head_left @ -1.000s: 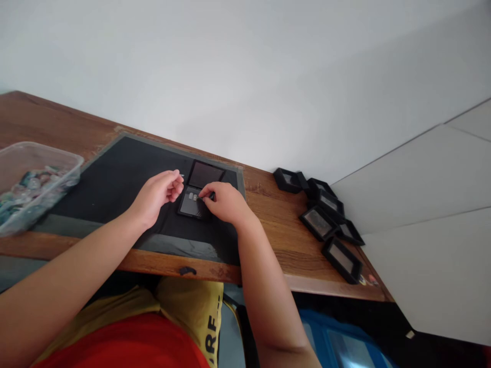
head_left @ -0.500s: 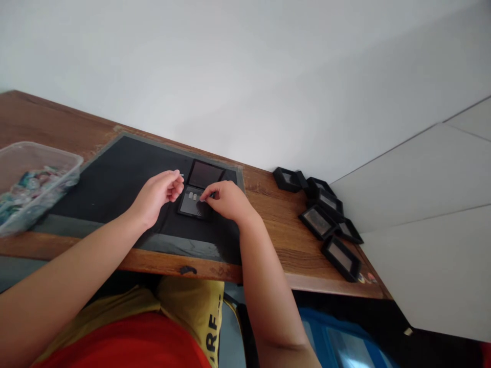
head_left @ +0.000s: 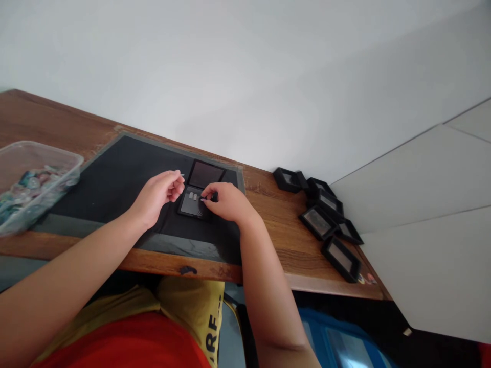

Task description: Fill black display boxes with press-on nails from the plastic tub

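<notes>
Daylight, soft and even, pretty bright overall. White wall [head_left: 245, 66] a bit washed out, no hard glare. Shadows faint, just soft dark patch under hands on black mat [head_left: 115, 184]. Under table edge [head_left: 161, 263] goes murky. Wide lens tilts and bends whole scene, forearms stretched huge near bottom corners. Small stuff mid-frame mushy, plastic tub [head_left: 34, 179] at left edge slightly blurred.

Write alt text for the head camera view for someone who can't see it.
A person's right hand rests fingertips on an open black hinged case holding small pale stones, on a black mat on a wooden table; the left hand hovers beside it, fingers pinched. A clear tub of stones sits left, black cases right.
</notes>
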The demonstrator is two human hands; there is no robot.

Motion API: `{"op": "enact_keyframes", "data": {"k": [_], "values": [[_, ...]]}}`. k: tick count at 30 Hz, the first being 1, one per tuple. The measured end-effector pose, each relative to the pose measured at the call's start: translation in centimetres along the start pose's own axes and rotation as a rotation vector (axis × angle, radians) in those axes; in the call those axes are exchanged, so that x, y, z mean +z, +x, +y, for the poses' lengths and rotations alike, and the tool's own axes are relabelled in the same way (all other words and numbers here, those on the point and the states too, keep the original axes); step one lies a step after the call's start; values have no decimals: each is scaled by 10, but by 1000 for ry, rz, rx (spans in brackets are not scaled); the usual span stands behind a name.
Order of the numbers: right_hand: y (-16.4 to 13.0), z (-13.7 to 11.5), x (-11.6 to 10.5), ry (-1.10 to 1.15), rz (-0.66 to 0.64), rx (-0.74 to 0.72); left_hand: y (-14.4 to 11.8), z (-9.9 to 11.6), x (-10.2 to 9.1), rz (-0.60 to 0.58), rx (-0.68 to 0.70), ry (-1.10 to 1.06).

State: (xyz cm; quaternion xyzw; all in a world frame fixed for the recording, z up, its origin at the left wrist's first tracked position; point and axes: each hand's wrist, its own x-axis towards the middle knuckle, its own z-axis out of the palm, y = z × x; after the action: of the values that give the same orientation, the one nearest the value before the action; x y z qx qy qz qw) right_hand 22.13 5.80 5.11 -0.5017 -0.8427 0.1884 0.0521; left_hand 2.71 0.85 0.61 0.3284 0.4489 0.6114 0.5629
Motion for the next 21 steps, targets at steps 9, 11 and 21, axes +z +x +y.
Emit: {"op": "enact_keyframes", "data": {"k": [9, 11, 21], "values": [[4, 0, 8, 27, 67, -58, -2, 0, 1, 3, 28, 11], [3, 0, 7, 47, 77, -60, -4, 0, 2, 11, 38, 24], [0, 2, 4, 5, 69, -51, -64, 24, 3, -42, 211, 94]]}}
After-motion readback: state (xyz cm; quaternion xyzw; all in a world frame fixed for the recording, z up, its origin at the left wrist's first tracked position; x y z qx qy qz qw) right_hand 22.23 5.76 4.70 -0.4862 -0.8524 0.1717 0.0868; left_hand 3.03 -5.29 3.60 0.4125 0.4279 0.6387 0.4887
